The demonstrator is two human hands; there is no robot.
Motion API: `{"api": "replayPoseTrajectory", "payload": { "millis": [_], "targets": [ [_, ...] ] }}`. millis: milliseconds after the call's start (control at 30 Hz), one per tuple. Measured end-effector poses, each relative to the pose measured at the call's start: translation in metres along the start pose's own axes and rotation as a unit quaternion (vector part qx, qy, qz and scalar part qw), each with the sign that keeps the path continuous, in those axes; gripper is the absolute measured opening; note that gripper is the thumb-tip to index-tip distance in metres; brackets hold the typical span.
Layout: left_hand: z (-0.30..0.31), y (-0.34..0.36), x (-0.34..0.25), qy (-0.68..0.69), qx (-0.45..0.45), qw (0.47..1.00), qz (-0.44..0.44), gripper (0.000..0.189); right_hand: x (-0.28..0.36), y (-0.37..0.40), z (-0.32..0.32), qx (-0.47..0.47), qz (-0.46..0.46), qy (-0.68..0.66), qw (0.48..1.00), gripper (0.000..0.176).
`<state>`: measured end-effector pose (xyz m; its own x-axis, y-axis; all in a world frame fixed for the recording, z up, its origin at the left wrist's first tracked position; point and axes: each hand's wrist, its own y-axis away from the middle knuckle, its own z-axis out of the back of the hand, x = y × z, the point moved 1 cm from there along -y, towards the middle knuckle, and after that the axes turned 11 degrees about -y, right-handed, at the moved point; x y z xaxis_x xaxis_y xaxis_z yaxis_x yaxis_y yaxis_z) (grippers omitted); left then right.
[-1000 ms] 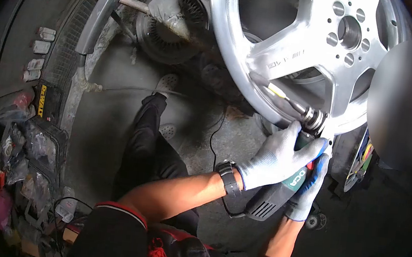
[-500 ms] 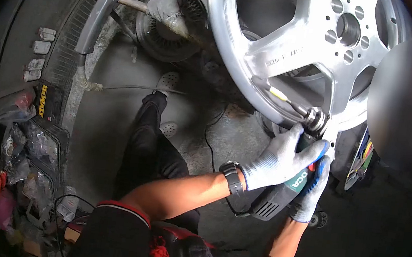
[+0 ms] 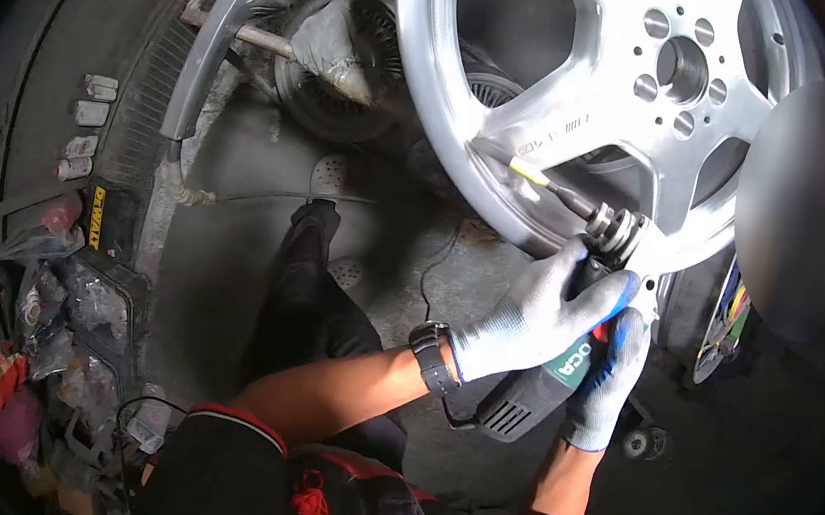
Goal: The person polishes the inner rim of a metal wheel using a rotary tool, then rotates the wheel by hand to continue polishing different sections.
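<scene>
Grey-gloved, the left hand wraps the neck of the dark grey and teal electric die grinder while the blue-palmed right hand clasps its body from below, and the grinder's long axis runs up and leftward, laying its yellow-banded bit against the silver alloy wheel rim just beyond the left hand.

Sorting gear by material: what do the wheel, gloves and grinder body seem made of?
Wheel: likely aluminium alloy, silvery with dull sheen. Left hand glove: grey knit fabric, textured surface. Right hand glove: blue coating, perhaps rubbery. Grinder body: probably dark moulded plastic, vent slots, teal label.
</scene>
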<state>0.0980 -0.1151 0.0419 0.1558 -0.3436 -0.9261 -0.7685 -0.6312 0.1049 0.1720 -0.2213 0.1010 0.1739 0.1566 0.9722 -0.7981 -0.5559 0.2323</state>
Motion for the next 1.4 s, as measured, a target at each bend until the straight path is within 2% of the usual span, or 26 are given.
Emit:
{"api": "replayPoseTrajectory", "payload": {
  "millis": [33, 100, 133, 200, 233, 300, 400, 433, 500, 533, 567, 600, 633, 667, 767, 800, 900, 967, 1033, 1067, 1100, 1167, 1200, 1233, 1333, 1400],
  "targets": [
    [0.001, -0.001, -0.004, -0.007, 0.031, 0.999, 0.024, 0.042, 0.006, 0.001, 0.002, -0.006, -0.008, 0.015, 1.000, 0.051],
    [0.000, -0.015, -0.014, 0.039, 0.045, 0.997, -0.050, 0.041, 0.008, -0.003, 0.007, -0.003, 0.035, -0.011, 0.999, 0.051],
    [0.003, -0.022, -0.019, -0.015, 0.063, 0.997, -0.040, 0.041, 0.012, -0.008, 0.001, -0.022, 0.060, -0.013, 0.998, 0.051],
    [0.003, -0.042, -0.031, 0.050, 0.106, 0.992, -0.052, 0.043, 0.019, -0.018, -0.009, -0.066, 0.113, -0.008, 0.991, 0.048],
    [0.000, -0.051, -0.033, 0.092, 0.116, 0.987, -0.061, 0.045, 0.019, -0.023, -0.010, -0.080, 0.113, -0.015, 0.990, 0.045],
    [0.003, -0.057, -0.033, 0.069, 0.129, 0.988, -0.054, 0.047, 0.019, -0.025, -0.014, -0.087, 0.123, 0.016, 0.988, 0.056],
    [0.010, -0.048, -0.032, 0.091, 0.183, 0.979, -0.013, 0.046, 0.005, -0.011, 0.002, -0.082, 0.111, 0.027, 0.990, 0.057],
    [0.015, -0.039, -0.034, 0.040, 0.154, 0.987, -0.034, 0.047, 0.007, -0.003, -0.006, -0.079, 0.120, 0.033, 0.989, 0.048],
    [0.016, -0.023, -0.023, 0.001, 0.147, 0.989, -0.014, 0.048, 0.002, 0.012, -0.001, -0.057, 0.108, 0.077, 0.990, 0.054],
    [0.017, -0.012, -0.023, 0.038, 0.113, 0.992, -0.050, 0.048, 0.003, 0.019, -0.004, -0.054, 0.074, 0.026, 0.995, 0.057],
    [0.019, -0.006, -0.022, 0.094, 0.142, 0.985, -0.014, 0.054, 0.004, 0.027, 0.000, -0.048, 0.040, 0.005, 0.998, 0.063],
    [0.016, 0.002, -0.020, 0.099, 0.123, 0.987, 0.006, 0.058, 0.004, 0.030, 0.002, -0.035, 0.045, 0.033, 0.998, 0.067],
    [0.013, 0.010, -0.016, 0.104, 0.105, 0.989, 0.026, 0.062, 0.009, 0.028, -0.008, -0.021, 0.050, 0.060, 0.997, 0.071],
    [0.009, 0.012, -0.016, 0.083, 0.025, 0.996, -0.016, 0.052, 0.020, 0.026, -0.022, -0.027, 0.030, 0.068, 0.997, 0.075],
    [0.005, -0.003, -0.018, 0.116, 0.043, 0.991, -0.046, 0.051, 0.022, 0.021, -0.019, -0.041, 0.047, 0.037, 0.997, 0.072],
    [0.018, -0.014, -0.032, 0.142, 0.149, 0.978, -0.011, 0.064, 0.023, 0.019, -0.012, -0.057, 0.050, 0.050, 0.996, 0.069],
    [0.019, -0.043, -0.049, 0.174, 0.186, 0.967, -0.016, 0.041, 0.031, 0.001, -0.033, -0.111, 0.125, 0.037, 0.985, 0.059],
    [0.019, -0.051, -0.053, 0.207, 0.205, 0.956, -0.021, 0.035, 0.034, -0.003, -0.031, -0.084, 0.123, 0.063, 0.987, 0.057],
    [0.022, -0.052, -0.053, 0.221, 0.200, 0.953, -0.051, 0.039, 0.034, -0.001, -0.029, -0.083, 0.139, 0.131, 0.978, 0.065],
    [0.023, -0.045, -0.050, 0.210, 0.188, 0.958, -0.048, 0.046, 0.030, 0.005, -0.035, -0.101, 0.136, 0.091, 0.981, 0.076],
    [0.027, -0.040, -0.044, 0.204, 0.211, 0.955, -0.040, 0.058, 0.025, 0.010, -0.028, -0.102, 0.134, 0.106, 0.980, 0.084],
    [0.033, -0.024, -0.038, 0.163, 0.198, 0.966, -0.028, 0.068, 0.020, 0.025, -0.028, -0.099, 0.112, 0.134, 0.980, 0.090],
    [0.040, -0.016, -0.041, 0.167, 0.219, 0.961, 0.023, 0.072, 0.022, 0.030, -0.036, -0.086, 0.105, 0.144, 0.980, 0.097],
    [0.039, -0.008, -0.035, 0.179, 0.204, 0.962, 0.028, 0.072, 0.019, 0.034, -0.044, -0.103, 0.081, 0.108, 0.985, 0.102],
    [0.047, 0.010, -0.029, 0.185, 0.194, 0.962, 0.058, 0.070, 0.020, 0.049, -0.053, -0.080, 0.063, 0.160, 0.982, 0.101],
    [0.049, 0.016, -0.026, 0.174, 0.190, 0.964, 0.064, 0.070, 0.018, 0.056, -0.056, -0.109, 0.042, 0.152, 0.981, 0.101]
  ]
}}
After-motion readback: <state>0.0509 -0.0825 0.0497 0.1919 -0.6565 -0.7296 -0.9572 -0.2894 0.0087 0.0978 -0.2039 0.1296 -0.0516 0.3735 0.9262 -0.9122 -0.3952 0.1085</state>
